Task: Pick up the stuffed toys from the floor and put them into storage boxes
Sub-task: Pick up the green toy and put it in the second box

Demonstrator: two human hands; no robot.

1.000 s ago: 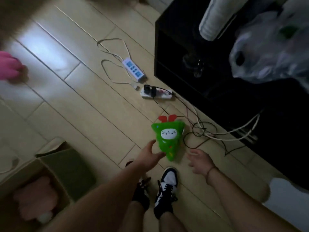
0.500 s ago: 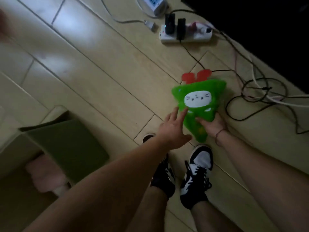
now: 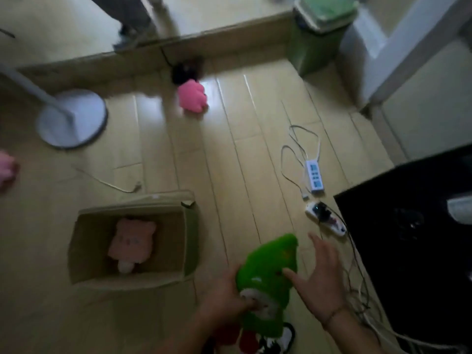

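A green stuffed toy [image 3: 270,272] with a white face patch is lifted off the floor at the bottom centre. My left hand [image 3: 224,297] grips its lower part, thumb on the face. My right hand [image 3: 319,279] is spread beside the toy's right side, thumb touching it, fingers straight. An open cardboard box [image 3: 189,241] stands on the floor to the left, with a pale pink plush [image 3: 132,241] lying inside. A bright pink plush [image 3: 191,97] lies on the floor further away. A bit of another pink toy [image 3: 6,167] shows at the left edge.
A white fan base [image 3: 74,118] stands at the left. Two power strips [image 3: 315,177] with loose cables lie at the right, next to a black cabinet [image 3: 408,238]. A green bin [image 3: 319,34] stands at the back. My shoes [image 3: 278,341] are below the toy.
The green toy has come up off the floor, held by my left hand. My right hand has let go and spread open. The view has swung up and left, showing the box and room.
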